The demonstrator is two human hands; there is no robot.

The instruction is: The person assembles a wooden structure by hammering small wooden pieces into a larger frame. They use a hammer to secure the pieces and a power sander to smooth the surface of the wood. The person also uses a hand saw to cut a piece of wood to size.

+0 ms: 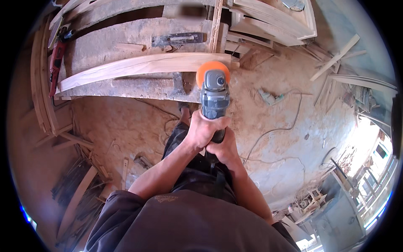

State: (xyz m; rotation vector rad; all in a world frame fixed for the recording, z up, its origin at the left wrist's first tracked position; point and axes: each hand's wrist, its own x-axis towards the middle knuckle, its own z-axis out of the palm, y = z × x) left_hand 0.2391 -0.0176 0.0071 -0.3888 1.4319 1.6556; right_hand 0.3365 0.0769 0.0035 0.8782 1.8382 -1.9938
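Observation:
Both my hands are wrapped round a grey angle grinder [215, 100] with an orange disc [204, 69] at its far end. My left hand [202, 129] grips the body just behind the head. Nearer my waist, my right hand [225, 148] closes round the rear of the handle. The disc is over the right end of a long, pale, curved wooden board [138, 68]; whether it touches the wood cannot be told from above. That board lies along the near part of a worn wooden workbench [96, 48].
A hand plane [178, 39] and a wood offcut [129, 46] lie on the bench. A red power tool [57, 63] rests at its left end. Pale wooden frames [273, 21] stand far right. On the dusty floor are a greenish power tool [270, 97], a trailing cable [275, 129] and stacked timber [77, 197].

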